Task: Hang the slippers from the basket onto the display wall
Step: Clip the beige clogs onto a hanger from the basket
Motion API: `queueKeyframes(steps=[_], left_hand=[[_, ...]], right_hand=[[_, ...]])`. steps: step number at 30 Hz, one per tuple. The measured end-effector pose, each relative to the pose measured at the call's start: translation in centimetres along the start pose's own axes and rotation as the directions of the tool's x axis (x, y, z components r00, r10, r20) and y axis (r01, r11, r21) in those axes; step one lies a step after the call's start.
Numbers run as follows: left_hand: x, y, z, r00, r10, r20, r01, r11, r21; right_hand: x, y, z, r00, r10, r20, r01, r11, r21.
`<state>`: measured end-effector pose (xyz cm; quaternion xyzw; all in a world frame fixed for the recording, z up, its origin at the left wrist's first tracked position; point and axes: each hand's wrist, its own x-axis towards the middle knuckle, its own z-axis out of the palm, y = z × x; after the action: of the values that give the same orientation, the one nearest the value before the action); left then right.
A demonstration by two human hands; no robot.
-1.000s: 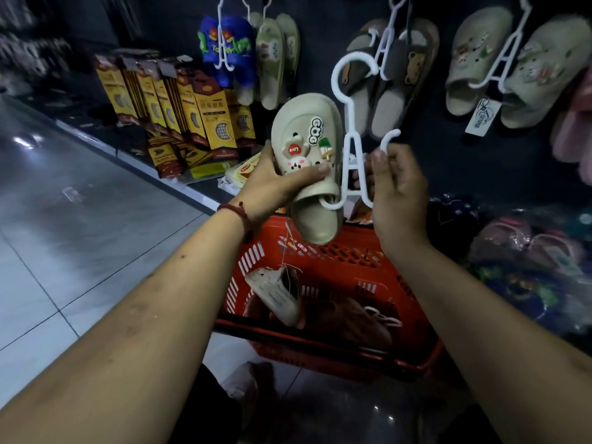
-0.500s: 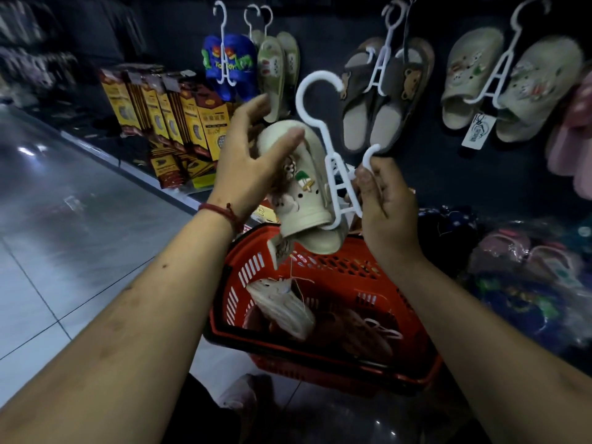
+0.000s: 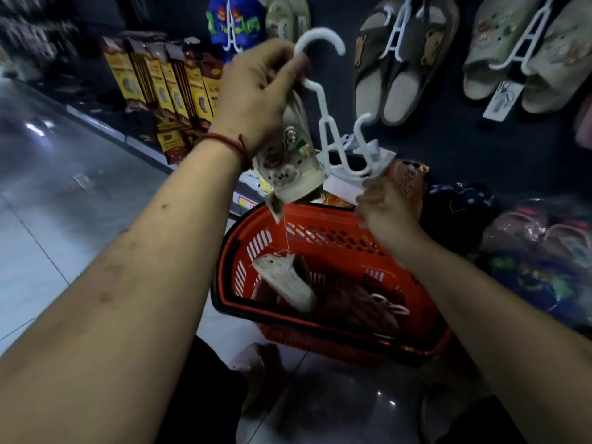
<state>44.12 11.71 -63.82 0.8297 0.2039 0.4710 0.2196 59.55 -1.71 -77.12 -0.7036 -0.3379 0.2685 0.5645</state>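
Note:
My left hand point(image 3: 256, 91) grips the top end of a beige slipper point(image 3: 290, 161) with small charms, its thumb against the neck of a white plastic hanger point(image 3: 325, 123). The slipper hangs toe-down on the hanger's left prong. The right prong is bare. A string runs from the slipper's tag down to the matching beige slipper point(image 3: 285, 283), which lies in the red basket point(image 3: 323, 216). My right hand point(image 3: 386, 208) is blurred just under the hanger's lower bar, fingers loosely curled with nothing in them. The dark display wall point(image 3: 448, 139) is directly behind.
Hung on the wall are a brown bear pair point(image 3: 400, 72), a beige pair point(image 3: 519, 56), a blue pair point(image 3: 235, 24) and a green pair point(image 3: 288, 17). Yellow boxes point(image 3: 166, 84) line a low shelf at left. Bagged slippers point(image 3: 544, 248) pile up at right. More slippers lie in the basket.
My left hand shifted up to the slipper's top and the hanger neck. My right hand let go of the hanger's right prong and dropped below it. The slipper now hangs toe-down.

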Motion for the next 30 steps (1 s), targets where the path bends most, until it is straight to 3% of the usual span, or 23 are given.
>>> queueKeyframes(steps=[1,3,6,10,15,26,30], left_hand=[[0.2,-0.1,-0.2,1.000,0.016,-0.014,-0.016,1.000,0.017],[0.5,-0.4,-0.6,0.998,0.054,-0.029,-0.053,0.997,0.048],[0.9,-0.7,-0.8,0.995,0.084,-0.043,-0.080,0.993,0.089],[0.8,-1.2,-1.1,0.995,0.091,-0.047,-0.084,0.989,0.123],[0.4,-2.8,-1.9,0.998,0.062,-0.013,-0.060,0.992,0.115],[-1.0,-6.0,-4.9,0.999,-0.018,0.029,0.012,0.983,0.185],[-2.0,-6.7,-5.7,0.993,-0.093,0.078,0.073,0.971,0.229]], right_hand=[[-0.1,1.3,0.3,0.986,0.160,0.054,-0.161,0.986,0.032],[-0.9,3.5,1.1,0.898,0.388,0.205,-0.368,0.921,-0.131],[-2.2,5.3,3.9,0.777,0.478,0.408,-0.368,0.873,-0.321],[-1.6,7.4,7.6,0.842,0.452,0.293,-0.408,0.891,-0.201],[0.1,10.3,9.6,0.879,0.441,0.180,-0.385,0.881,-0.276],[2.6,14.1,15.2,0.818,0.561,0.124,-0.480,0.787,-0.388],[3.2,13.2,15.6,0.876,0.473,0.099,-0.413,0.840,-0.352]])
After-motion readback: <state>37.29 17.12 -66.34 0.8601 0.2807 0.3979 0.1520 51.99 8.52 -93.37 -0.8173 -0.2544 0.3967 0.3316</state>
